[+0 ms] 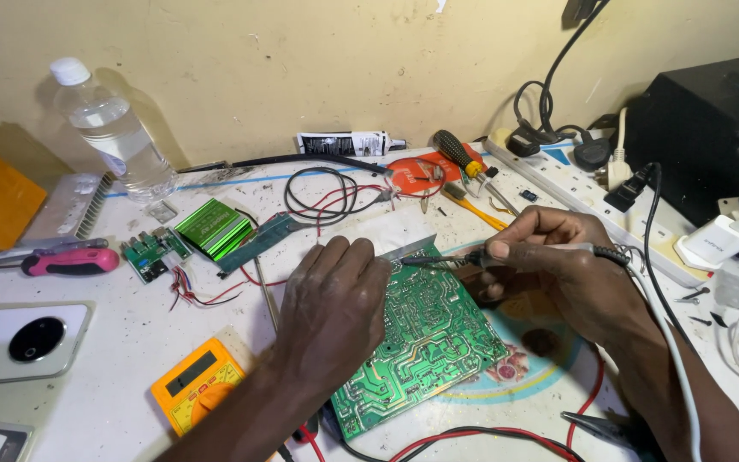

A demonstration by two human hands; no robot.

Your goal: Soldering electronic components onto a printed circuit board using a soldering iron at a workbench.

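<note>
Your left hand (pixel 333 299) lies flat, fingers together, pressing on the upper left part of the large green printed circuit board (pixel 425 342), which sits solder side up on the white worktop (pixel 121 368) right in front of you. The board's long axis runs on a diagonal, from the near left corner by the yellow handheld multimeter (pixel 197 382) up towards the far right. Your right hand (pixel 549 257) is closed in a pen grip around the slim soldering iron with the black collar and pale cable (pixel 549 251); its shaft points left, almost level, and the tip meets the board's far edge just beside your left fingertips (pixel 378 257), close to a small strip of bright metal (pixel 408 248) standing there. So the working point lies between your two hands, with the right one carrying the tool and the left one nearer the board's middle. Well apart from both, the pink-handled screwdriver (pixel 70 261) and the small green ribbed module (pixel 213 228) rest to the left, with the clear plastic water bottle (pixel 113 128) by the wall.
</note>
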